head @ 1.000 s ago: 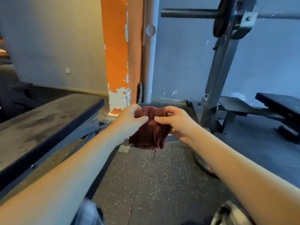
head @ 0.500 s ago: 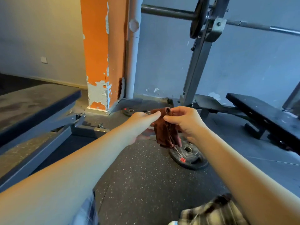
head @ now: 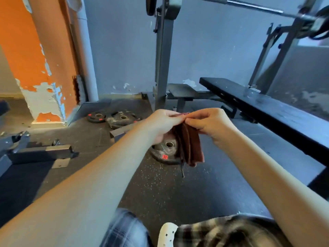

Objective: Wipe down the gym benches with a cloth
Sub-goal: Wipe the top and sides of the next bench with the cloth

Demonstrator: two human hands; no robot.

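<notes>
A dark red-brown cloth (head: pixel 191 145) hangs in folds in front of me, held up by its top edge. My left hand (head: pixel 162 123) pinches that edge from the left and my right hand (head: pixel 210 123) pinches it from the right, fingertips almost meeting. A black padded gym bench (head: pixel 270 107) runs from the middle to the right edge, just right of my right hand. The foot of another bench frame (head: pixel 35 152) lies at the left.
A weight plate (head: pixel 164 152) lies on the speckled rubber floor right under the cloth; two more plates (head: pixel 114 117) lie near the orange pillar (head: pixel 35 56). A grey rack upright (head: pixel 163 56) and barbell (head: pixel 258 7) stand behind. My plaid-clad legs are at the bottom.
My view has swung right and down: the left bench has left the view and the black bench on the right is closer. Both hands have bunched the cloth into narrower hanging folds.
</notes>
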